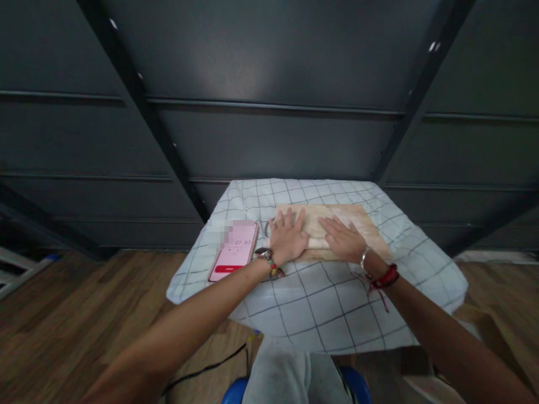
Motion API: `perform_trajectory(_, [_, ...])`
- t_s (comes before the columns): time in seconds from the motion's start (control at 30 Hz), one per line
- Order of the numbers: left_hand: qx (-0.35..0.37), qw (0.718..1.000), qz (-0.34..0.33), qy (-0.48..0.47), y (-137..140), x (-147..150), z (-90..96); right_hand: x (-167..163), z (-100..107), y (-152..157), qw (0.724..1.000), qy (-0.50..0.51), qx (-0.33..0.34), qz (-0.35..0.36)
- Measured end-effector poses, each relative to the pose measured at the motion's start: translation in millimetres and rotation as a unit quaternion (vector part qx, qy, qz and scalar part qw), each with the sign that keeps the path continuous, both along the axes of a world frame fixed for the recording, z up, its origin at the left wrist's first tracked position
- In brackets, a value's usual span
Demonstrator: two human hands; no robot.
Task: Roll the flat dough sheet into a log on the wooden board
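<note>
A pale wood-coloured board (357, 219) lies flat on the cloth-covered table. My left hand (287, 237) rests palm down on its left end, fingers spread, with a bracelet and a dark watch-like piece at the wrist. On the middle of the board, my right hand (345, 241) lies with fingers stretched out towards the left hand; a silver bangle and red threads circle that wrist. Between the hands shows a pale strip (316, 243), too blurred to name. A thin grey loop (265, 227) sits beside the board's left edge, partly behind the left hand.
Left of the board, a phone (233, 252) with a pink screen and red bar lies on the white checked tablecloth (320, 303). Dark metal panels (273, 140) stand behind the table. A black cable (206, 367) runs over the wooden floor (138, 297), near a blue seat (233, 391).
</note>
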State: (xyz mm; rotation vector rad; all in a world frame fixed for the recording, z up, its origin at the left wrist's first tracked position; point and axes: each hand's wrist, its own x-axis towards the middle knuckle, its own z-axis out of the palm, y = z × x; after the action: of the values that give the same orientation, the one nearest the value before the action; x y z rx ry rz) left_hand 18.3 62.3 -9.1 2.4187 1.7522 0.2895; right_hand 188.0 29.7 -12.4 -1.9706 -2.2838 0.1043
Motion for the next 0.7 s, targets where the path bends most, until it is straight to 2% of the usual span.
perform_trajectory(0.1, [-0.047, 0.997, 0.054, -0.005, 3, 3, 5.5, 1, 0, 3, 1.000, 0.003, 0.013, 0.004])
perform_trajectory(0.17, [-0.068, 0.996, 0.065, -0.004, 3, 4, 6.2, 1, -1, 4, 1.000, 0.003, 0.016, 0.004])
perform_trajectory(0.3, [-0.003, 1.000, -0.006, 0.004, -4, 4, -0.8, 1, -2, 5, 1.000, 0.006, 0.007, 0.004])
perform_trajectory(0.4, [-0.017, 1.000, 0.027, -0.002, 0, 7, 0.3, 1, 1, 12, 0.999, 0.036, -0.032, -0.017])
perform_trajectory(0.47, [-0.041, 0.996, 0.076, -0.004, 2, 9, 2.7, 1, 3, 16, 0.997, 0.048, -0.036, -0.042])
perform_trajectory(0.5, [-0.056, 0.996, 0.074, 0.002, 2, 9, 3.2, 1, 4, 15, 0.998, 0.045, -0.038, -0.034])
perform_trajectory(0.57, [-0.015, 1.000, -0.002, -0.001, -1, 8, 2.7, 0, 5, 12, 0.999, 0.020, -0.046, -0.006])
perform_trajectory(0.6, [0.015, 1.000, -0.019, -0.010, -2, 8, 2.3, 0, 6, 10, 0.999, 0.008, -0.041, 0.010])
perform_trajectory(0.63, [0.029, 0.999, -0.020, -0.018, -3, 8, 2.2, 0, 6, 9, 0.999, 0.000, -0.032, 0.017])
perform_trajectory(0.7, [0.003, 1.000, 0.012, -0.027, -1, 8, 3.3, -1, 7, 10, 1.000, 0.004, -0.010, 0.016])
